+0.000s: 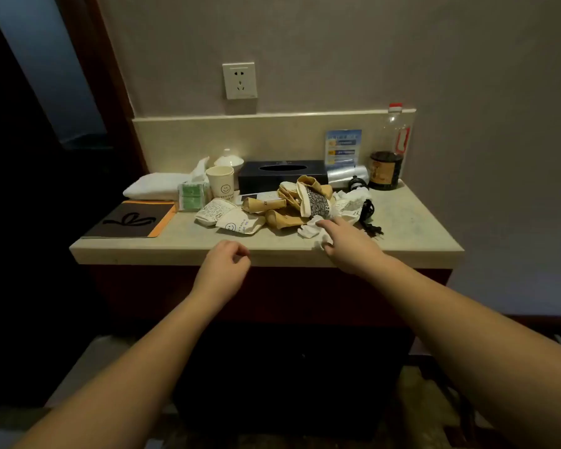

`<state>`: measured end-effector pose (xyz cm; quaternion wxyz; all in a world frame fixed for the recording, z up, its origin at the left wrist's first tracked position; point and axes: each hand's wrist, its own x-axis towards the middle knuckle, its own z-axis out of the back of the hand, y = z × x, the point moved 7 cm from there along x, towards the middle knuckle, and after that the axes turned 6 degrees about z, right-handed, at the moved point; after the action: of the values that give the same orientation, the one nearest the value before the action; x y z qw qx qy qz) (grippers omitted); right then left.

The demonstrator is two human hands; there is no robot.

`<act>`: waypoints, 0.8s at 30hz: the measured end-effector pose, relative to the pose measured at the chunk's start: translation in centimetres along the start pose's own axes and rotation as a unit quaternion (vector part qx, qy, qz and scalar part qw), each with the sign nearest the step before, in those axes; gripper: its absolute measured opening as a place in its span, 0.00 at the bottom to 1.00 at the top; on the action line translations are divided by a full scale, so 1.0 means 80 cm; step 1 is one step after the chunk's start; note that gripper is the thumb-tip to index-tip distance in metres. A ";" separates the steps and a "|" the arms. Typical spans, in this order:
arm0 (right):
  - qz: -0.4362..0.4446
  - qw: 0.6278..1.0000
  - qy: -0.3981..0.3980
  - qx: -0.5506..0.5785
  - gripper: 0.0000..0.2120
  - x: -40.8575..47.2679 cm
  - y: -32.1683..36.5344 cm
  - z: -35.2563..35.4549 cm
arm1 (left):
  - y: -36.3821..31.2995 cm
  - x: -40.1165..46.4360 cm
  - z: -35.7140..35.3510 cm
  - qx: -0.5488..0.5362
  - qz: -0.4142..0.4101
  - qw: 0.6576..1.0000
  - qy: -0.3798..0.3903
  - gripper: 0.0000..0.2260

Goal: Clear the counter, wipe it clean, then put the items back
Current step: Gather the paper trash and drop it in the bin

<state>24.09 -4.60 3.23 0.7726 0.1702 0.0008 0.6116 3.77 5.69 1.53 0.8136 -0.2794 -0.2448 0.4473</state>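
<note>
- The counter (412,218) is crowded; by the look of it, clearing has barely begun and wiping and restocking are all ahead.
- A heap of crumpled paper cups (282,205) fills the middle, with an upright smiley cup (221,183), a black tissue box (282,176) and a folded white towel (153,186) behind and to the left.
- A dark folder (130,220) lies at the left end; a soy sauce bottle (387,157) stands at the back right.
- The right hand (347,238) reaches with fingers spread onto a crumpled tissue (310,230) at the front edge, touching it.
- The left hand (224,264) hovers near the front edge, fingers loosely curled, holding nothing.
</note>
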 end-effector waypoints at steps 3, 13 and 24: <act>-0.031 0.999 0.016 -0.037 0.27 0.027 -0.006 -0.005 | 0.012 0.026 0.007 0.006 -0.007 0.999 -0.037 0.06; -0.120 0.991 0.023 -0.056 0.17 0.058 -0.019 -0.032 | 0.048 0.098 0.031 0.008 0.000 0.996 -0.091 0.15; -0.172 0.979 -0.087 0.061 0.10 0.045 -0.023 -0.047 | 0.067 0.156 0.021 0.108 0.041 0.993 -0.037 0.27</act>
<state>25.95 -0.59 -0.05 0.8517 0.2670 0.0004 0.4509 5.46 19.26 0.98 0.8104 -0.1826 -0.2133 0.5142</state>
